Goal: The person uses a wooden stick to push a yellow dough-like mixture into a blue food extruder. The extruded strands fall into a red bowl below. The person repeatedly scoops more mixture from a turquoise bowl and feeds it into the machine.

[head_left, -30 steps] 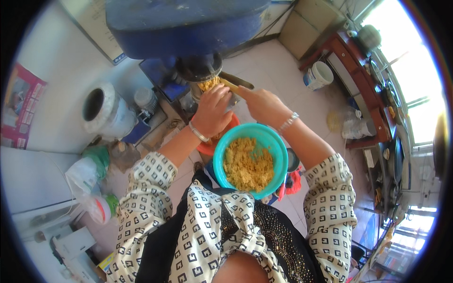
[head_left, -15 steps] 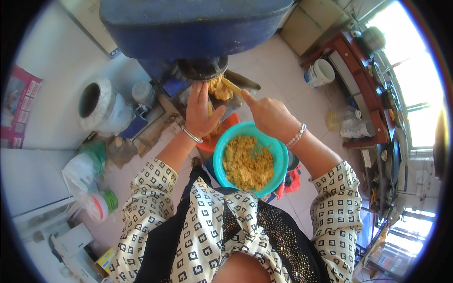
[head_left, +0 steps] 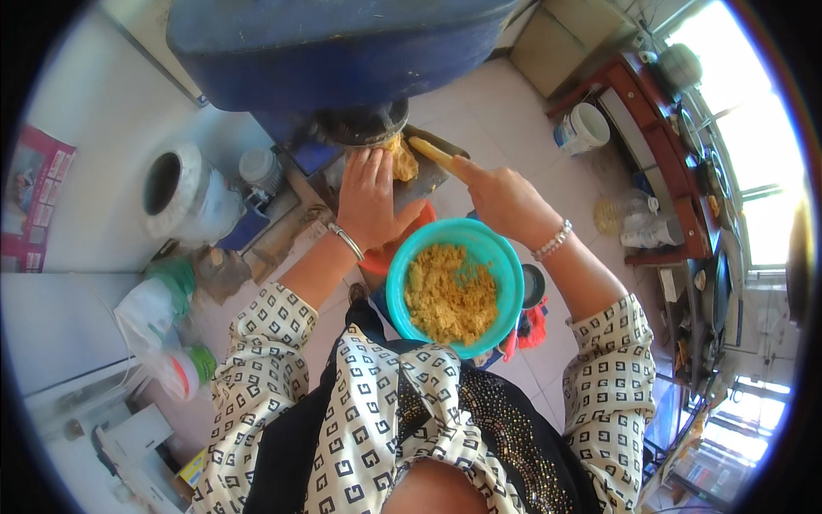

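Observation:
Beneath a blue machine (head_left: pixel 334 51) is a dark round metal outlet (head_left: pixel 360 120), with lumpy yellow-orange dough (head_left: pixel 402 163) coming out below it onto a metal surface. My left hand (head_left: pixel 366 201) has its fingers stretched out flat just under the outlet, against the dough's left side. My right hand (head_left: pixel 505 206) grips a pale wooden stick (head_left: pixel 435 152), its tip beside the dough on the right. A turquoise bowl (head_left: pixel 514 283) of crumbly yellow mixture sits between my forearms, partly over an orange basin (head_left: pixel 377 261).
A white drum (head_left: pixel 193 193) and small motor (head_left: pixel 257 171) stand left, with plastic bags (head_left: pixel 150 313). A red-brown cabinet (head_left: pixel 651 146) with pots runs along the windowed right side; a white bucket (head_left: pixel 582 128) and bottles (head_left: pixel 625 223) are near it.
My left fingers have straightened and moved left along the dough. More dough shows below the outlet. My right hand has shifted rightward with the stick, whose tip has drawn away from the outlet.

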Demonstrator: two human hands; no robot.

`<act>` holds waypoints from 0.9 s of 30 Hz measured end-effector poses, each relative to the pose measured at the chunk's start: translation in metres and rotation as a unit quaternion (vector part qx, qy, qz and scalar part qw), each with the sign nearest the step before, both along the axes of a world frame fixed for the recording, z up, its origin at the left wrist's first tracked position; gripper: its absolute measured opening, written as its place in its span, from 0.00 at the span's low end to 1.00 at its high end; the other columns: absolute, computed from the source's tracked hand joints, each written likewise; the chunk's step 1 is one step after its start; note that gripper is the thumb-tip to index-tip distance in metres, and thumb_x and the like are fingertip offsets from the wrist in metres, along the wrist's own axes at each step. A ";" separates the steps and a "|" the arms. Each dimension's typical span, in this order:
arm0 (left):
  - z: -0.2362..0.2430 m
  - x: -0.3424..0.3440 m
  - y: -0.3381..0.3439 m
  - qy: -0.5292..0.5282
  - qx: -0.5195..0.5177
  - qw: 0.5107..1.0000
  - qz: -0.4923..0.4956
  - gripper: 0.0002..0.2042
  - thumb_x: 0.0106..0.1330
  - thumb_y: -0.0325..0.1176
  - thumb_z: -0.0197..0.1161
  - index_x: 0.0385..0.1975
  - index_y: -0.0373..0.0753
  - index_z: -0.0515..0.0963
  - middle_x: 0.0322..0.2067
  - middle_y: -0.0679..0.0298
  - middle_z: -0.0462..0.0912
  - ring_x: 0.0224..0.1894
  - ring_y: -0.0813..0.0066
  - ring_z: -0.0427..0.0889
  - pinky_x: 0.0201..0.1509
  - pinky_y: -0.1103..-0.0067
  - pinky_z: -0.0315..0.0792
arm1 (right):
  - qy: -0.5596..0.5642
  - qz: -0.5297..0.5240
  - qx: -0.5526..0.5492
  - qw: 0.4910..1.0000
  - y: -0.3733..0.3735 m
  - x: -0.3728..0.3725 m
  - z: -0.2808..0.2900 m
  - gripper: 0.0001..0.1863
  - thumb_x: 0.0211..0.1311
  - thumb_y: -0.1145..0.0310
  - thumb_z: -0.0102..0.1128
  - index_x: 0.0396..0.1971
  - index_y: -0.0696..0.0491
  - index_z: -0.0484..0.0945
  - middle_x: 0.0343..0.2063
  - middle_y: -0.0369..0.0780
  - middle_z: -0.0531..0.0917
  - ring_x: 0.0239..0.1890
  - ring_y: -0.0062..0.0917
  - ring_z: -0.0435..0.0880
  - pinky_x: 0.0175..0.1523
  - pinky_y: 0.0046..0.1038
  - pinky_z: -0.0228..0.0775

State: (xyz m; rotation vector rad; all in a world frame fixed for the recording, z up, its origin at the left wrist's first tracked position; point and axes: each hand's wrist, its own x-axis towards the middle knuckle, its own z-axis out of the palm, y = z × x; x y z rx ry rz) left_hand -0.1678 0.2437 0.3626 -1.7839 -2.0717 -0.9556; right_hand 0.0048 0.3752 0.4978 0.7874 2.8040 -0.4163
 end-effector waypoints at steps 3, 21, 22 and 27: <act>0.005 0.007 0.003 0.008 -0.002 1.000 -0.006 0.42 0.60 0.59 0.62 0.58 0.20 0.68 0.59 0.37 0.70 0.66 0.41 0.65 0.73 0.55 0.55 | 0.002 0.028 0.006 1.000 -0.003 -0.008 -0.007 0.30 0.62 0.74 0.53 0.65 0.57 0.63 0.28 0.51 0.84 0.32 0.45 0.86 0.36 0.44 0.78; 0.023 0.012 0.036 0.034 -0.095 0.995 -0.014 0.38 0.55 0.57 0.67 0.49 0.21 0.74 0.48 0.41 0.79 0.57 0.48 0.75 0.66 0.65 0.66 | 0.044 -0.014 0.034 0.998 -0.008 0.021 0.022 0.26 0.67 0.69 0.50 0.66 0.51 0.65 0.23 0.49 0.82 0.27 0.45 0.84 0.32 0.42 0.76; 0.025 0.011 0.038 0.029 -0.095 0.995 -0.016 0.37 0.54 0.55 0.69 0.48 0.22 0.74 0.47 0.41 0.79 0.55 0.47 0.75 0.64 0.65 0.67 | 0.040 -0.012 0.033 0.999 -0.011 0.021 0.023 0.27 0.67 0.70 0.51 0.67 0.51 0.64 0.22 0.49 0.82 0.26 0.45 0.84 0.32 0.42 0.76; 0.003 0.006 0.018 -0.025 -0.001 0.995 -0.097 0.38 0.55 0.46 0.69 0.60 0.25 0.66 0.60 0.38 0.68 0.66 0.41 0.65 0.70 0.56 0.59 | 0.000 0.034 0.062 0.998 -0.017 0.013 0.006 0.33 0.63 0.73 0.53 0.69 0.53 0.59 0.21 0.47 0.82 0.25 0.43 0.84 0.29 0.42 0.76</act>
